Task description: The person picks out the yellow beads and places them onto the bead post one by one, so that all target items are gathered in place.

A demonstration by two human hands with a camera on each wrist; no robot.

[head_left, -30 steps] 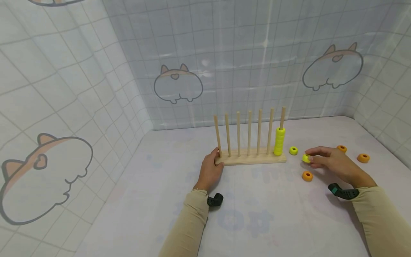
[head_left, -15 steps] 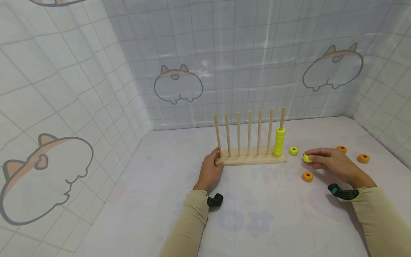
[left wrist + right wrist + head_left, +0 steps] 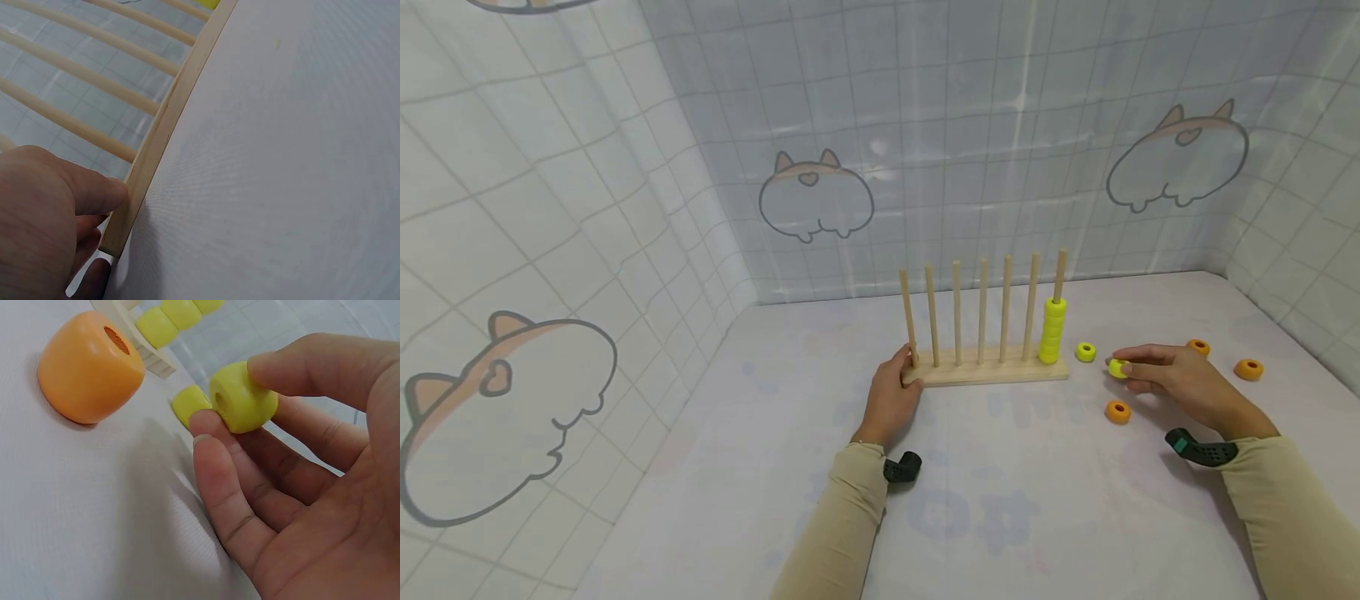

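A wooden peg rack [image 3: 992, 375] with a row of several upright pegs stands on the table. Yellow beads [image 3: 1052, 332] are stacked on its rightmost peg; the other pegs are bare. My left hand [image 3: 892, 400] grips the rack's left end, its thumb on the front edge of the base [image 3: 156, 137]. To the right of the rack, my right hand [image 3: 1187, 385] pinches a yellow bead [image 3: 240, 397] between thumb and fingers, its hole showing in the right wrist view. Another yellow bead [image 3: 1086, 352] lies on the table between the rack and that hand.
An orange bead [image 3: 1117, 412] lies just in front of my right hand. Two more orange beads, one behind the hand [image 3: 1198, 347] and one farther right [image 3: 1249, 369], lie on the cloth-covered table [image 3: 970, 467]. A tile-patterned sheet [image 3: 940, 150] hangs behind the rack.
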